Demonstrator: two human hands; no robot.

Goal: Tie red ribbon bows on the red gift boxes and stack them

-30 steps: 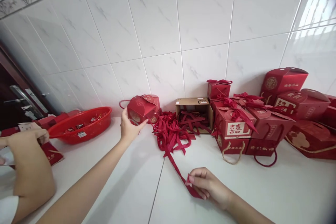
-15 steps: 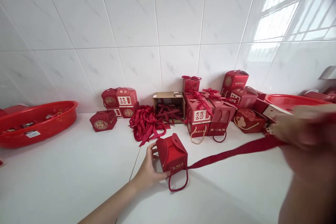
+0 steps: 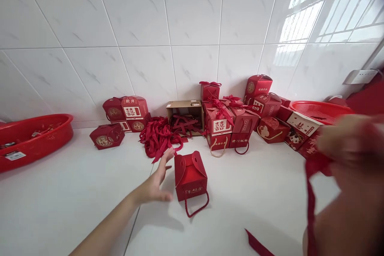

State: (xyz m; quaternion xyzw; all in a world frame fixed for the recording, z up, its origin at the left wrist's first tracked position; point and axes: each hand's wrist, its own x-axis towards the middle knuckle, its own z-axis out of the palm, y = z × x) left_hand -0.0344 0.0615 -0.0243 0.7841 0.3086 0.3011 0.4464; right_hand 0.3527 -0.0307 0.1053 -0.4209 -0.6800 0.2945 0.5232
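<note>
White marbled tile wall (image 3: 195, 12) behind a white desk (image 3: 75, 208). Front box (image 3: 190, 180), red, stands upright on desk, top flaps folded over, rope handle (image 3: 196, 213) drooping on its near side. Left hand (image 3: 157, 182) just left of front box, fingers and thumb spread wide, apart from it. Right hand (image 3: 354, 152) well right of front box, motion-blurred; holds red ribbon (image 3: 311, 204) hanging down, exact finger pose can't be read. Ribbon end (image 3: 258, 244) shows nearer than front box, to its right; can't tell if same piece. Behind front box, slightly left: heap of red ribbons (image 3: 159, 138) beside an open cardboard box (image 3: 181, 104) with dark red strips inside. Behind and right: stacked red boxes (image 3: 220, 128), several with bows. Behind and left: hexagonal box (image 3: 108, 136); farther left, red basin (image 3: 48, 146).
</note>
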